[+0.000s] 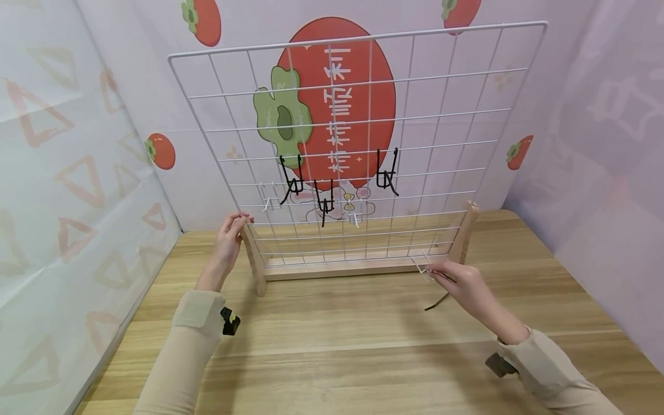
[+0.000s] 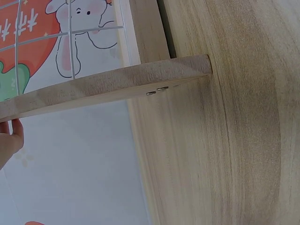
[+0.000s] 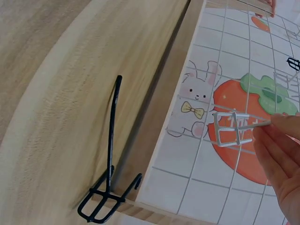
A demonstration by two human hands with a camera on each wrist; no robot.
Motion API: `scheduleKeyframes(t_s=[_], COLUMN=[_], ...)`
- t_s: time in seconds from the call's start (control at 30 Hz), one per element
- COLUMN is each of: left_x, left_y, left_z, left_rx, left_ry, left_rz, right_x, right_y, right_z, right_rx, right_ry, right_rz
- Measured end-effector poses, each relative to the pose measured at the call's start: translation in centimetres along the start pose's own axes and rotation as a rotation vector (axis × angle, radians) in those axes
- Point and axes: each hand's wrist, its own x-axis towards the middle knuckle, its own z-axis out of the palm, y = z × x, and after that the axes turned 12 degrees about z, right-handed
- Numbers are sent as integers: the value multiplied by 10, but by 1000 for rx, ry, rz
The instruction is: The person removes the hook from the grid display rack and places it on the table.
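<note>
My right hand [image 1: 467, 288] pinches a white wire hook [image 3: 236, 129] by its prong, in front of the lower right part of a white wire grid [image 1: 358, 39]. The hook's frame faces the grid in the right wrist view; whether they touch, I cannot tell. At the left, the fingers of my left hand [image 1: 227, 245] hold the top of the wooden stand's left upright [image 1: 254, 259]. Only part of that hand shows in the left wrist view. Below my right hand, a black wire hook [image 3: 111, 136] lies on the table by the stand's right end.
Black hooks [image 1: 295, 184] and white hooks [image 1: 271, 203] hang mid-grid. The stand's right upright [image 1: 464, 233] is just beyond my right hand. A patterned backdrop [image 1: 161, 151] rises behind the wood-grain table [image 1: 321, 369].
</note>
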Motion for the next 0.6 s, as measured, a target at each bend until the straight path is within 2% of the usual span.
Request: scheduleKeyframes(t_s=[0.33, 0.6], left_x=[0, 0], left_y=[1, 0], left_z=[1, 1], left_rx=[-9, -1], left_ry=[6, -1], left_rz=[6, 0], right_x=[-8, -13], right_y=[10, 20], right_z=[4, 8], right_rx=[-47, -72], right_ry=[-34, -71], right_rz=[37, 37])
